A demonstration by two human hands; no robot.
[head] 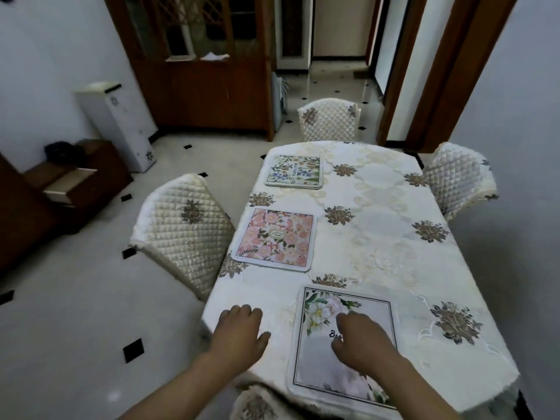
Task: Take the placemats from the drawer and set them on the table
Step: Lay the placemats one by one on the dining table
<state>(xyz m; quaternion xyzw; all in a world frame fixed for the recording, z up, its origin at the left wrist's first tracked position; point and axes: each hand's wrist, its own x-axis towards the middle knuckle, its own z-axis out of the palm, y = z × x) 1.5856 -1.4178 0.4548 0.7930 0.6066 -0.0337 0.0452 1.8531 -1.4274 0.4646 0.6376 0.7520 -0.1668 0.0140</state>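
Three placemats lie on the table, which wears a cream embroidered cloth. The far one has blue and yellow flowers. A pink floral placemat lies in the middle along the left edge. The nearest placemat, white with a dark border and a white flower, lies at the near end. My right hand rests on top of it, fingers loosely bent. My left hand lies on the cloth to the left of that mat, holding nothing. The drawer stands pulled out at the far left.
Quilted cream chairs stand at the left, the far end and the right of the table, and another chair back shows just below me. A wooden cabinet and a white floor unit stand beyond.
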